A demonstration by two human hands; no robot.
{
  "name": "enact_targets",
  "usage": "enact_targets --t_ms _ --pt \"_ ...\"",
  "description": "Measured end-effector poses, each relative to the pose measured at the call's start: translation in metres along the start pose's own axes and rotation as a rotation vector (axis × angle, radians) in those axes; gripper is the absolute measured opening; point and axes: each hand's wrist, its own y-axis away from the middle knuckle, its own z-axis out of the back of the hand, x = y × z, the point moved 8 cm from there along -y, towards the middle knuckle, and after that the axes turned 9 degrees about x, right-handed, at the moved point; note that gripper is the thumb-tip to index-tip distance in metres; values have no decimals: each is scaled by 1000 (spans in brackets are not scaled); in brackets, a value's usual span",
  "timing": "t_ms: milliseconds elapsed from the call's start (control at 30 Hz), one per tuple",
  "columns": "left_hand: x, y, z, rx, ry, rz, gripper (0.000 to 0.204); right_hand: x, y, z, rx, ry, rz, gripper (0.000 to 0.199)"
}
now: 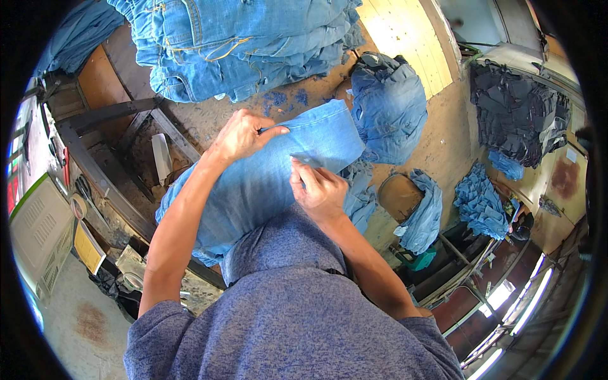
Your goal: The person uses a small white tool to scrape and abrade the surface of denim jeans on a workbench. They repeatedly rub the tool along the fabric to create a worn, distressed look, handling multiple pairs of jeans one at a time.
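Note:
A light blue denim trouser leg [329, 133] lies across my lap, its hemmed end pointing up and to the right. My left hand [244, 137] pinches the fabric at the upper edge of the leg between thumb and fingers. Lower and to the right, my right hand [322, 192] rests against the denim with thumb and forefinger pressed together. A small pale tip shows at those fingertips; whether it is a fold of cloth or a tiny tool I cannot make out. The rest of the garment bunches toward my left forearm.
A tall stack of folded jeans [247, 47] stands ahead. To its right is a bundled denim heap [389, 104], and farther right a pile of dark garments [516, 111]. At left, scissors [88, 196] and a tape roll [78, 206] lie beside a metal frame [101, 177].

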Motion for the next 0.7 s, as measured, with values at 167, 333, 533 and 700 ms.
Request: enact_targets --t_ms 167,333,533,700 --pt "-2 0 0 -28 -3 -61 32 0 2 -3 51 48 -26 11" --pt "-4 0 1 -29 -26 -77 28 -2 1 3 7 -19 -59 11" --pt "1 0 -2 -14 10 -36 34 -3 -14 -10 -18 -31 -47 11" --pt "5 -1 -5 23 -7 2 34 -1 -7 -9 153 0 -75 12"
